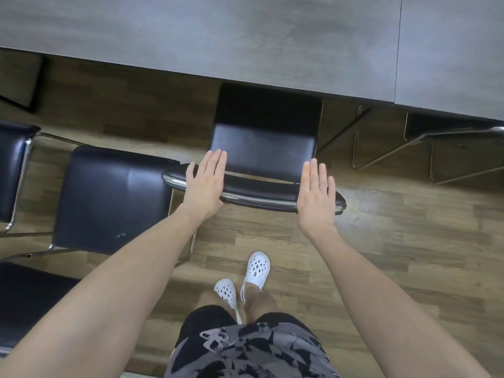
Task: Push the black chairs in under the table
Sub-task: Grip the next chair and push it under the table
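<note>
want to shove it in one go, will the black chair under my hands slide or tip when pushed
Probably slides easily: the floor is smooth plank and the neighbouring chair stands on chrome sled rails. Likely light, given the thin seat. Pushing high on the backrest might rock it; the left hand and right hand wide apart should keep it straight.

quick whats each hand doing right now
Left hand: open, flat on the chair backrest.
Right hand: open, flat, at the same backrest.
</note>
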